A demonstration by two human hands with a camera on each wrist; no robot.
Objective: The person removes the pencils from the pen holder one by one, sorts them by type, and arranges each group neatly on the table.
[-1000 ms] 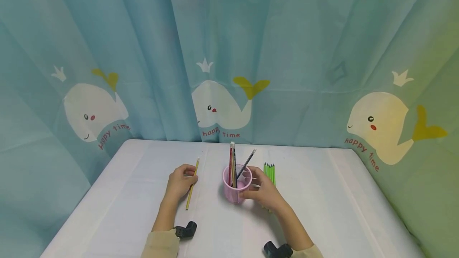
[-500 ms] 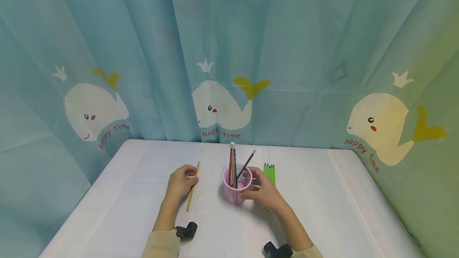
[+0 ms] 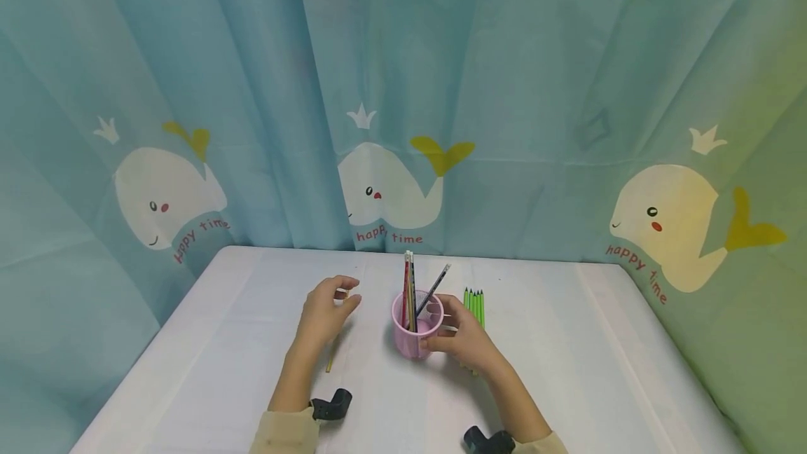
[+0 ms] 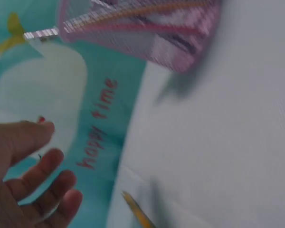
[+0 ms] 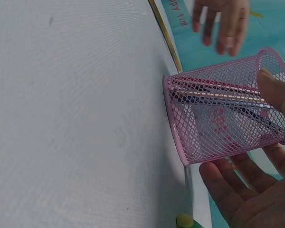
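Observation:
In the head view, a pink mesh pencil cup (image 3: 410, 347) stands upright near the middle of the table with several pencils (image 3: 412, 293) leaning in it. My right hand (image 3: 466, 338) grips its side, thumb and fingers around the mesh in the right wrist view. A yellow pencil (image 3: 330, 358) lies on the table left of the cup, partly hidden beneath my left hand (image 3: 323, 314). The left wrist view has that hand (image 4: 33, 185) raised, fingers loosely bent and apart, holding nothing, while the pencil (image 4: 138, 213) lies apart from it.
A row of several green pencils (image 3: 474, 303) lies right of the cup, partly behind the right hand. A blue curtain (image 3: 542, 90) with whale prints hangs behind the white table (image 3: 567, 370). Black cameras (image 3: 333, 405) sit on both wrists.
My left hand has let go of the yellow pencil and risen slightly, moving right over it. The right hand and the cup have stayed in place.

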